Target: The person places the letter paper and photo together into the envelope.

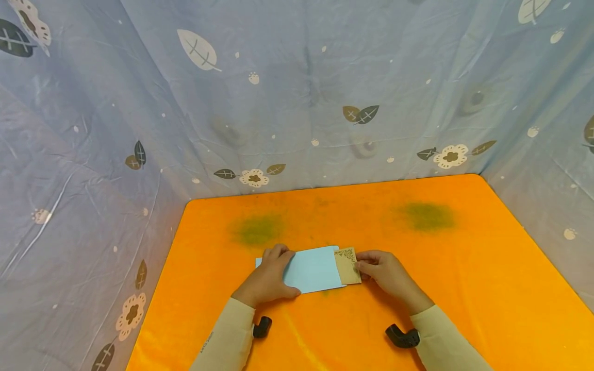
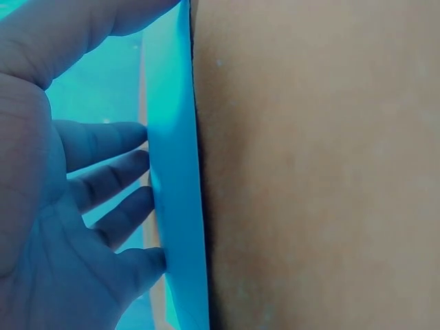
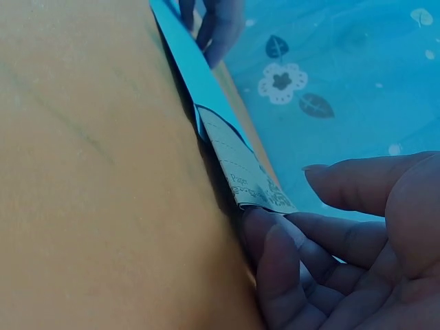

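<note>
A light blue envelope (image 1: 315,268) lies on the orange tabletop in the head view. My left hand (image 1: 271,275) spans its left part, thumb at the near edge and fingers at the far edge, holding it. From the envelope's right end sticks out a tan paper card (image 1: 347,268) with a dark floral print at its corner; its other part is hidden inside. My right hand (image 1: 382,270) pinches the card's outer end. In the right wrist view, the card (image 3: 234,161) shows dashed lines and a printed word, with fingertips right at its end.
The orange tabletop (image 1: 394,304) has two greenish smudges toward its back corners. A blue patterned curtain (image 1: 297,103) encloses the back and both sides. Black curved pieces (image 1: 401,336) project by the cuffs of both sleeves.
</note>
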### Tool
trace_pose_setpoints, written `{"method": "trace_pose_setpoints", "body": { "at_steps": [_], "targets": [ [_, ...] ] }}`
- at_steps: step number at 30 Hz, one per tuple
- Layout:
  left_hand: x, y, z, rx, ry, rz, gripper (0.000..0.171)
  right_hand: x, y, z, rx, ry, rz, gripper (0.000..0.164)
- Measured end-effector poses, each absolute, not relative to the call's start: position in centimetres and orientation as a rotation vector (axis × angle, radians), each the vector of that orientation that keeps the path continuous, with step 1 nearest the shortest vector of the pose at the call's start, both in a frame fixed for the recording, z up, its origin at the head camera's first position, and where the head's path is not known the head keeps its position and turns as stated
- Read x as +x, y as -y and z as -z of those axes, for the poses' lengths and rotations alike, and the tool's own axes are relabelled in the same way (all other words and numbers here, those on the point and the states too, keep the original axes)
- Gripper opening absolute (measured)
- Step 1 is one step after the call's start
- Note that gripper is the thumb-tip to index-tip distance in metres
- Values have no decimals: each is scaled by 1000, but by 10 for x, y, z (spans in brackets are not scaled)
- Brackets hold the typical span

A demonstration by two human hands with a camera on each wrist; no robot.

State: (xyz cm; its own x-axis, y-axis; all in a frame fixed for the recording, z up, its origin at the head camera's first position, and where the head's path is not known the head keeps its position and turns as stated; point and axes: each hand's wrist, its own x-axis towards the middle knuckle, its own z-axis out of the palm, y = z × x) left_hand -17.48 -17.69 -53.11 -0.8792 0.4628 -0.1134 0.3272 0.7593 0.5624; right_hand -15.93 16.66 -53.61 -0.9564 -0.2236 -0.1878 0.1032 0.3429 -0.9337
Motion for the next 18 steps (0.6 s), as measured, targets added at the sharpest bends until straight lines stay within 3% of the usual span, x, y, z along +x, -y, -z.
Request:
{"method": "trace_pose_setpoints", "body": {
  "at_steps": [18],
  "targets": [
    [-175, 176, 531, 616, -2718, -794, 94, -160, -158, 537, -139, -2284, 1688, 40]
  ]
}}
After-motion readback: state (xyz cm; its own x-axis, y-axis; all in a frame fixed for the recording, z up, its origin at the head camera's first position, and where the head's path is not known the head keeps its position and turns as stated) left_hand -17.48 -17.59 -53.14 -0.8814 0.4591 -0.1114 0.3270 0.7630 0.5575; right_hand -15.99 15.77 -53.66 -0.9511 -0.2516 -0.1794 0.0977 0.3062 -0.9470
